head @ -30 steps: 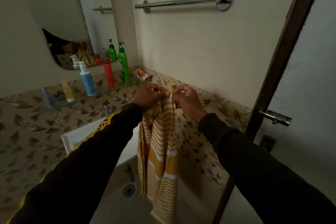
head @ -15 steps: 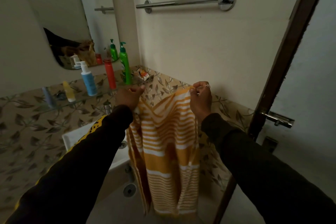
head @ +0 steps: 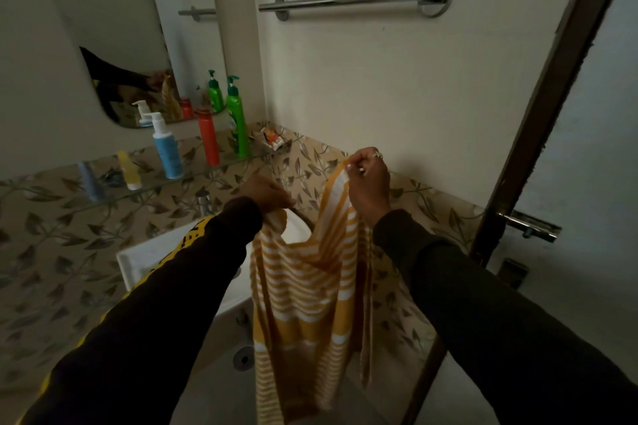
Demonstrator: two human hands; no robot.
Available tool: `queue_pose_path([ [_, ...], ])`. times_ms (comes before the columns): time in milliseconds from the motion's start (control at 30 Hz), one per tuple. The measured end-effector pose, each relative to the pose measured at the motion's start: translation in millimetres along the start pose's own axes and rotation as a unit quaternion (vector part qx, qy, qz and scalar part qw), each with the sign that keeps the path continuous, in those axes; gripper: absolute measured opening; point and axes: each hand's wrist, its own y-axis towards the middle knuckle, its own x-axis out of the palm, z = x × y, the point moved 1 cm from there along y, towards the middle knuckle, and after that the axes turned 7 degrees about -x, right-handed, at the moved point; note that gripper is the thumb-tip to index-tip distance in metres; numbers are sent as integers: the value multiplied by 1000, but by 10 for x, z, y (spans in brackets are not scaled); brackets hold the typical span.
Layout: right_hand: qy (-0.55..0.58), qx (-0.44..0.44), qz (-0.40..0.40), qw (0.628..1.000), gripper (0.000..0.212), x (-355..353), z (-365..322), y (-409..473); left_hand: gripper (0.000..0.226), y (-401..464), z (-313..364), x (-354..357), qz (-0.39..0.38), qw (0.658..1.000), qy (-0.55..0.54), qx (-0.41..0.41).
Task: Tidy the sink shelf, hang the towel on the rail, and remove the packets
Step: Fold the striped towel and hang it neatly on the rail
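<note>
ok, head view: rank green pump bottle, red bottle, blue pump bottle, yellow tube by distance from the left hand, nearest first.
From the left hand, which grips the towel:
1. Green pump bottle, at the shelf's right end.
2. Red bottle, just left of the green one; close to it in rank.
3. Blue pump bottle, mid-shelf.
4. Yellow tube, farthest left.

Counted one striped towel (head: 303, 290), one chrome rail (head: 348, 1), one packet (head: 271, 138), one sink (head: 165, 248). Found five containers on the shelf: green pump bottle (head: 237, 121), red bottle (head: 208, 136), blue-and-white pump bottle (head: 165, 148), yellow tube (head: 128, 171), blue tube (head: 89, 181).
</note>
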Motion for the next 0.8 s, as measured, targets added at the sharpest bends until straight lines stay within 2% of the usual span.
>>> queue_pose_path([
  [100, -7, -20, -41, 999, 20, 32, -47, 17, 27, 13, 76, 57, -26, 1000, -2, 8],
  [233, -10, -47, -100, 994, 29, 70, -115, 4, 43, -63, 307, 141, -104, 984, -100, 108],
  [300, -4, -55, -121, 991, 32, 90, -141, -9, 33, -115, 411, 162, -133, 974, -120, 139],
  [367, -1, -58, -130, 990, 31, 104, -150, -22, 8, -141, 456, 170, -128, 974, -87, 165],
  [400, 0, -56, -130, 990, 30, 104, -148, -31, 3, -148, 452, 176, -123, 975, -84, 165],
  [633, -15, -48, -120, 992, 15, 50, -181, 55, 12, -162, 419, 214, -142, 961, -185, 150],
  [800, 5, 32, -142, 989, 30, 17, -131, 64, 13, -138, 546, 231, -72, 969, -173, 163],
])
